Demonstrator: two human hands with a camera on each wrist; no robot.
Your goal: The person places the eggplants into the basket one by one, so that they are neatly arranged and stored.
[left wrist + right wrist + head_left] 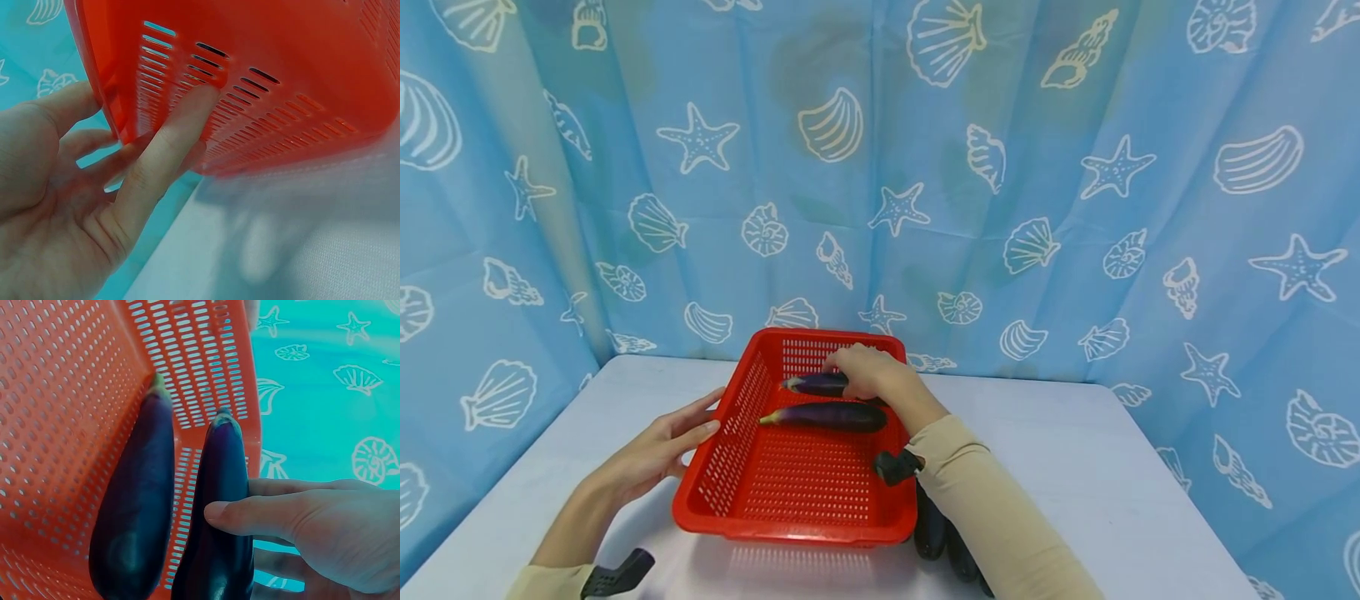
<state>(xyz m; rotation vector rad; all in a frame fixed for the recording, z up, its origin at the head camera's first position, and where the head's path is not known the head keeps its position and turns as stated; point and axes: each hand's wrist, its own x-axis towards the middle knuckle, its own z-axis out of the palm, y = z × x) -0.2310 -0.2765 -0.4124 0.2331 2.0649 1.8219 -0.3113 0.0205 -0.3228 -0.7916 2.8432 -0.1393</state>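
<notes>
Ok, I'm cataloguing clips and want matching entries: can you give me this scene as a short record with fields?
Container: red basket with slotted walls
Contents: far eggplant; near eggplant
Right hand: holds the far eggplant
Left hand: touches the basket's left side
Outside: more eggplants by the basket's right side, partly hidden by the right sleeve
Surface: white table
Backdrop: blue shell-print curtain

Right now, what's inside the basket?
The near eggplant, in plain view, and the far eggplant, gripped by the right hand. In the head view that hand hides part of the far eggplant, and the forearm hides part of the basket, right side.
</notes>
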